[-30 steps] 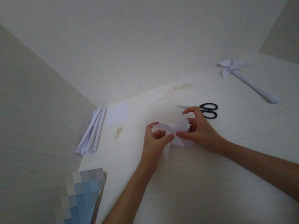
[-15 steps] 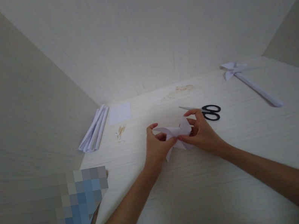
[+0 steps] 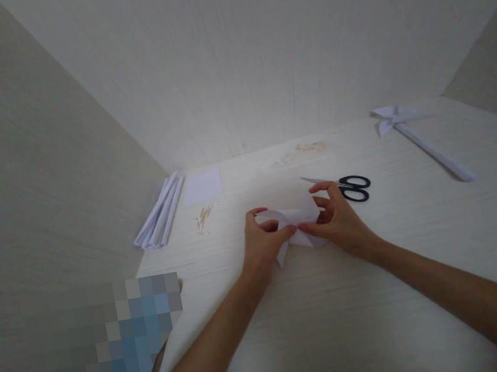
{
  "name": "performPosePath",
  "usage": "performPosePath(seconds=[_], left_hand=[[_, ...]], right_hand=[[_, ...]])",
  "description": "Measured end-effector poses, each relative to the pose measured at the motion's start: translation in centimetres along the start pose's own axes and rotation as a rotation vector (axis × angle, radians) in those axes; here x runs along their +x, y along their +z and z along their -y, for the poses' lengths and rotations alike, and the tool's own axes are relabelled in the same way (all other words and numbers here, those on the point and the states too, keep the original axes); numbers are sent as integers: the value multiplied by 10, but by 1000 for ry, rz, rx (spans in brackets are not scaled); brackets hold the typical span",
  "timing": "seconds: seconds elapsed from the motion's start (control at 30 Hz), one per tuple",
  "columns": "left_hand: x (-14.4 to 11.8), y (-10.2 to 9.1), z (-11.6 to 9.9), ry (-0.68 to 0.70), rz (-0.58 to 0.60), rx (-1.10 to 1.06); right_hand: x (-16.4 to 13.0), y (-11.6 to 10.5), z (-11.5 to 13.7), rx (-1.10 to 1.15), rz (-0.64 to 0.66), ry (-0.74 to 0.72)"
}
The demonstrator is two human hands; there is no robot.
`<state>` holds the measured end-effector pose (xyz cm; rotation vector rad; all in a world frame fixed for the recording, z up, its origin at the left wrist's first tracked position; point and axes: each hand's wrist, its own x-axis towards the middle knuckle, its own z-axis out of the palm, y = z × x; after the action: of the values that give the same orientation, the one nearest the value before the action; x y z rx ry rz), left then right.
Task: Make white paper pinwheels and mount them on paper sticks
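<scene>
Centrally, folded paper sits pinched between closed fingers of left hand; right hand likewise.

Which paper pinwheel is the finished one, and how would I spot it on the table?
Look to the table's far right, near the back wall. The finished pinwheel lies flat there, apart from both hands, beyond the black-handled scissors. Unlike the folded paper in the hands, it has a long white stick attached.

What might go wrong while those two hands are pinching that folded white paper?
The folded paper is thin and pinched between the left hand and right hand, so a hard tug may tear or crease it. The scissors lie close behind the right hand, which might bump them.
</scene>
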<state>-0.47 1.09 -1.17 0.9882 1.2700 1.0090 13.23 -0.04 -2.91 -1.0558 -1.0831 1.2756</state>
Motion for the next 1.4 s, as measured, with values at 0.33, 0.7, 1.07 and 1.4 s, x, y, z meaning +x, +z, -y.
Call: performPosePath(seconds=[0.33, 0.7, 1.07, 1.4], left_hand=[[-1, -1, -1, -9, 25, -44], [1, -2, 2, -1, 46, -56], [2, -3, 1, 3, 83, -22], [-2, -1, -2, -3, 48, -64]], right_hand=[[0, 1, 2, 10, -17, 28], [-1, 0, 1, -18, -12, 22], [-2, 1, 3, -6, -8, 37], [-1, 0, 1, -15, -7, 31]])
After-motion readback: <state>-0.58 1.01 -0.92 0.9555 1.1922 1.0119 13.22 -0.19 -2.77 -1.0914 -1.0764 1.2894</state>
